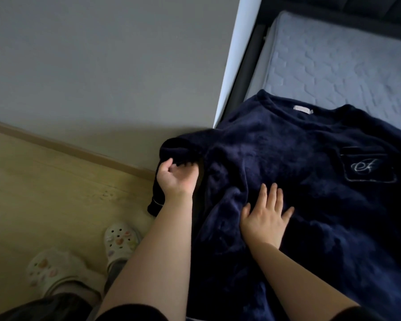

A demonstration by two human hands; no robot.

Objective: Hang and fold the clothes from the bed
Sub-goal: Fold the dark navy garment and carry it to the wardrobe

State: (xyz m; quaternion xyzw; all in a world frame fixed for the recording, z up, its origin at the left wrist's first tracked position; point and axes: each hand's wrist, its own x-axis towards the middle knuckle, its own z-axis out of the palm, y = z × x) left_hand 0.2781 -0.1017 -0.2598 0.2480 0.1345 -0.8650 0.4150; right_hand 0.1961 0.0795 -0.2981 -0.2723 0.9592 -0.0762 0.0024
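A navy top (310, 147) is laid front-up on the bed (333, 66), filling the right and lower right of the frame. Its collar, marked by a pale label (302, 109), is at upper centre. The hem runs off the bottom edge, so the long axis runs from top to bottom of the frame. A chest pocket (368, 165) is seen at far right.

One sleeve (181, 147) extends to the left, past the side of the bed, with its cuff hanging toward the floor (44, 181). The sleeve is gripped by the left hand (176, 178), whose fingers (186, 167) are curled into the fabric. The right hand (264, 218) is laid flat on the body of the top, with its fingers (273, 195) straight, spread and holding nothing.

The top's body lies to the right of the left hand. The sleeve is therefore judged ready to be folded rightward across the long axis, while the body is pinned by the right hand. The left hand is nearer the sleeve.
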